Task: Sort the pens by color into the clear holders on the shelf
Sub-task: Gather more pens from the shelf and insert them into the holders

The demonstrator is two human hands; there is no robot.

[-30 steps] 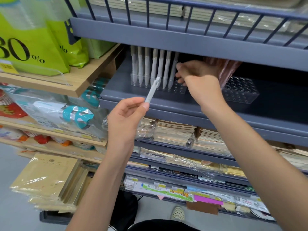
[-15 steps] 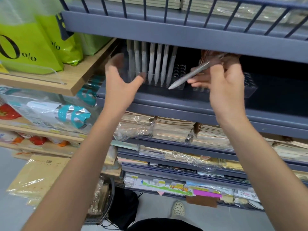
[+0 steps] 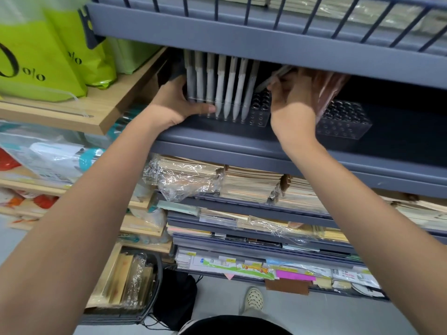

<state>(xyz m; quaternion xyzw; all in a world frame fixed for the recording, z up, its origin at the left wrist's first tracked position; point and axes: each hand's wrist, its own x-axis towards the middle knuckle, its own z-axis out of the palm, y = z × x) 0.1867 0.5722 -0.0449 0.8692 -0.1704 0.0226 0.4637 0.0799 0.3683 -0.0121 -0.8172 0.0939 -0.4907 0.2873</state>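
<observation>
1. Left grip (image 3: 179,102) has come in. Half a second ago it hovered open in front of the white pens (image 3: 227,90); now it clamps the left end of the left holder (image 3: 260,110), with the thumb along the clear front wall and the other fingers round the side.
2. We note the white pen it pinched a second ago is no longer in that hand.
3. Over to the right grip (image 3: 292,102), which has pushed deeper in under the upper shelf (image 3: 242,39). Its fingers are curled round the grey pen (image 3: 268,81).
4. That grey pen was stuck out in front, tip down and to the left. Now we find it slanting high over the empty holes at the right end of the left holder. It is blurred, so we cannot tell whether the tip touches a hole.
5. We see the white pens standing upright, tips down, filling the left part of their holder, which sits on the grey shelf (image 3: 242,139).
6. Beside it stands the right holder (image 3: 343,119), front holes bare. The pink pens (image 3: 331,90) rise at its left end, partly hidden behind the right grip.
7. Around us little has shifted: the green bags (image 3: 36,56) stay at the left and the wrapped notebook stacks (image 3: 251,184) stay on the shelf below.
</observation>
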